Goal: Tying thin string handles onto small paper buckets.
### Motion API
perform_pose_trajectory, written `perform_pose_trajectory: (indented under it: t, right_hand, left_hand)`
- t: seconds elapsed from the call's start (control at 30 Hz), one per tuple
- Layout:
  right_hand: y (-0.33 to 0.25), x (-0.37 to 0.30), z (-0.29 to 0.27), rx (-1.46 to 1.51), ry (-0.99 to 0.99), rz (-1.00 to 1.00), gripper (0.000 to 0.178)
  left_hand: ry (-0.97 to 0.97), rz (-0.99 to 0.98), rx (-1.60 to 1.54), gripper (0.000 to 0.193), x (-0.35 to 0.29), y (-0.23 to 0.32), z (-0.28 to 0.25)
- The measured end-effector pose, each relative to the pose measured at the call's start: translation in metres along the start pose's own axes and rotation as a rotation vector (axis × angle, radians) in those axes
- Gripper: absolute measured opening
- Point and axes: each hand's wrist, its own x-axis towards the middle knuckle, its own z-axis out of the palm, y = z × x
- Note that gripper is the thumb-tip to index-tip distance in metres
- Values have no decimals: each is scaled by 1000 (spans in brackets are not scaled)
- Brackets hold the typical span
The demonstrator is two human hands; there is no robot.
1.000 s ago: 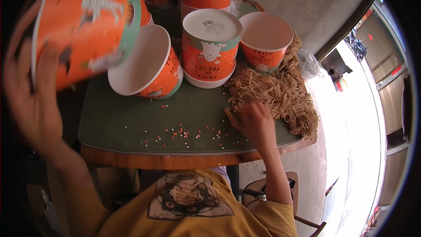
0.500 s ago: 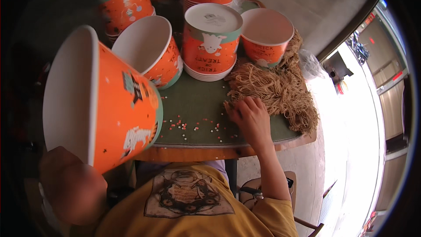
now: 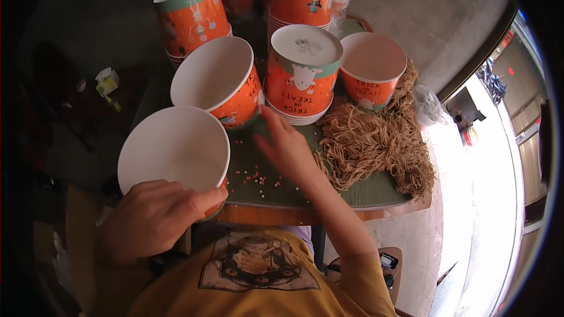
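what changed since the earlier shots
The left hand, still gripping the front orange bucket, has swung it from sideways to mouth-up. The right hand left the string pile and moved leftward, toward the tilted bucket behind. The string pile and middle upside-down bucket stack stayed put.

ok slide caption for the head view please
Left hand grips an orange paper tub, right hand beside another tub, tangled tan strings to the right.

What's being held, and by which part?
The left hand holds an orange paper bucket by its near rim; the right hand seems to hold nothing.
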Motion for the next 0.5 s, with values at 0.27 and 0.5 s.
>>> perform_pose_trajectory:
  t: [0.27, 0.5]
  right_hand:
    - [18, 14, 33, -59, -124, -104, 46]
    - [18, -13, -34, -43, 6, 75, 22]
  left_hand:
    - [-69, 43, 38, 40, -3, -3, -6]
    - [-100, 302, -94, 48, 23, 4, 14]
